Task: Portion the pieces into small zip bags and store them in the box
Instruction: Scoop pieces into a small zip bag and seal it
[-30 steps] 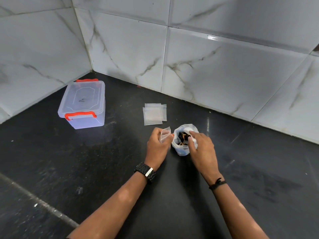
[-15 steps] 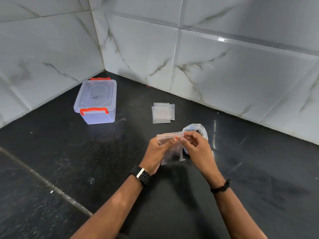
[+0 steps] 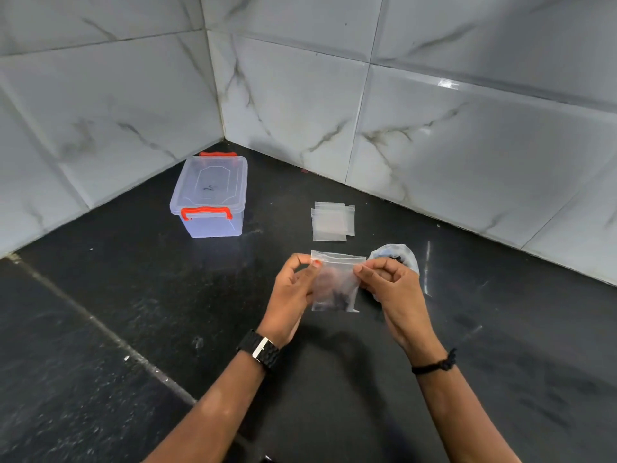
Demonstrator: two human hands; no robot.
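Note:
A small clear zip bag (image 3: pixel 335 285) with a few dark pieces at its bottom hangs upright above the black counter. My left hand (image 3: pixel 293 290) pinches its top left corner, and my right hand (image 3: pixel 392 285) pinches the top right corner, with the zip strip stretched between them. Behind my right hand sits a larger clear bag (image 3: pixel 400 253) holding dark pieces, partly hidden. A clear lidded box (image 3: pixel 210 195) with orange latches stands shut at the back left. Spare empty zip bags (image 3: pixel 332 222) lie flat beyond my hands.
The black stone counter (image 3: pixel 133 312) meets white marble-tiled walls (image 3: pixel 467 145) in a corner behind the box. A pale seam line crosses the counter on the left.
My right hand left the larger bag and joined the left hand on the small zip bag. The bag now hangs flat between both hands, held by its two top corners.

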